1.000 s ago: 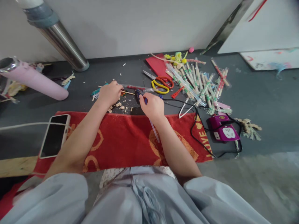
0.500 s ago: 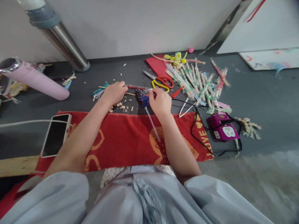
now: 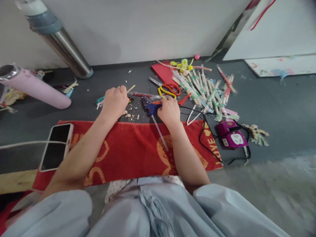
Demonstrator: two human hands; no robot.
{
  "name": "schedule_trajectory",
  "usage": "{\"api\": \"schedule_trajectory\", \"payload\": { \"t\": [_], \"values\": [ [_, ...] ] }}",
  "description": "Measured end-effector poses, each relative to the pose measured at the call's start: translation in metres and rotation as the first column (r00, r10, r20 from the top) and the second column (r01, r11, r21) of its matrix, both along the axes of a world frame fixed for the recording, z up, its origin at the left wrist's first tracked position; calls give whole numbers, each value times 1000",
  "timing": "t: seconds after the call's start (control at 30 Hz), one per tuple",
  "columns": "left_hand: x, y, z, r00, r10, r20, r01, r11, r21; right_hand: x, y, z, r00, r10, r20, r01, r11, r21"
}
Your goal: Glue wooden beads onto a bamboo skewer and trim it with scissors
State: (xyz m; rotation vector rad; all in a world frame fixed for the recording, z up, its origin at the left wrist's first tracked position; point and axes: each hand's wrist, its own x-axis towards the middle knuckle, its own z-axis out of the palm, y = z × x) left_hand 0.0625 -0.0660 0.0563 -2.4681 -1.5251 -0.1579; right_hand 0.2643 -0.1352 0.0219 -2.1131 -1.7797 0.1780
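Observation:
My left hand is closed, with a thin wooden stick poking out past its fingertips. Under and beside it, small wood chips are scattered on the dark table. My right hand has its fingers curled at the handle of a blue glue gun. From the gun's back a clear glue stick sticks out over the red towel. Just beyond the gun lies a red stick in a clear wrapper. Scissors with red and yellow handles rest close above my right hand.
Many wrapped sticks are piled at the right. A purple power socket with a black cord sits nearer the front. At the left are a pink tumbler, a steel flask and a phone.
My left hand has moved slightly left, its wooden stick now angled upward. My right hand has left the wrapped red stick and come down onto the glue gun's handle.

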Motion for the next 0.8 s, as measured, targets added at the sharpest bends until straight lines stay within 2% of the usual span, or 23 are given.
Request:
{"api": "schedule_trajectory", "payload": {
  "t": [0.13,0.2,0.37,0.5,0.6,0.7,0.8],
  "values": [
    [0,-33,4,999,7,52,-8,1000,18,-1,-3,7,999,37,15,-36,997,-75],
    [-1,-49,2,999,-33,2,32,998,57,-1,-3,8,999,46,9,-45,994,-95],
    [-4,-77,-16,996,-56,-74,60,997,48,-3,-1,6,1000,21,17,-20,995,-103],
    [-6,-81,-37,998,-58,-26,60,995,78,-3,1,3,1000,10,17,-9,996,-94],
    [-7,-76,-49,991,-125,37,122,991,63,-3,2,0,1000,14,12,-13,997,-73],
    [-8,-72,-54,975,-205,91,198,977,82,-3,2,-1,1000,15,10,-14,999,-40],
    [-12,-68,-57,955,-275,115,256,954,156,-3,2,1,1000,24,4,-24,1000,1]
  ]
}}
